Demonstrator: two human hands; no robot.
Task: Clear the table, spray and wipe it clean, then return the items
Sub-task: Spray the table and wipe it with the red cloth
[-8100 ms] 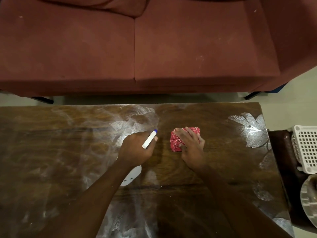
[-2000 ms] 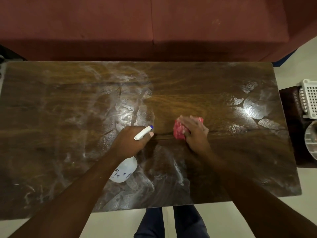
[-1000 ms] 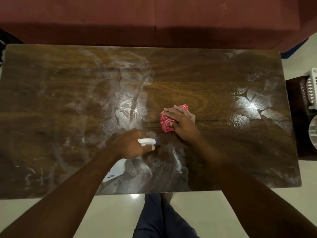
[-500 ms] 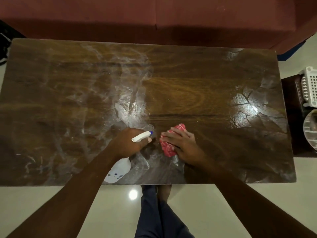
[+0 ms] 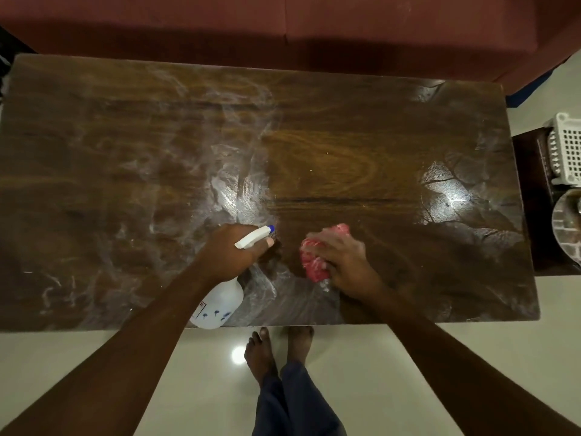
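A dark wooden table [image 5: 330, 146] fills the view, its left and near parts streaked with whitish wet smears. My left hand [image 5: 234, 251] grips the neck of a white spray bottle [image 5: 220, 305] with a blue-tipped nozzle pointing right, held over the near middle of the table. My right hand [image 5: 341, 258] presses a bunched red cloth [image 5: 314, 262] onto the tabletop just right of the nozzle. The hand looks blurred. Most of the cloth lies under my fingers.
A maroon sofa [image 5: 283, 23] runs along the table's far edge. At the right, a low dark stand [image 5: 531, 215] carries a white perforated basket [image 5: 566, 149] and a round clear dish [image 5: 567, 228]. My bare feet [image 5: 276, 350] stand on pale tiled floor by the near edge.
The cloth under my right hand has slid from the table's middle toward the near edge. My left hand with the bottle has stayed about where it was. The view has tipped further down.
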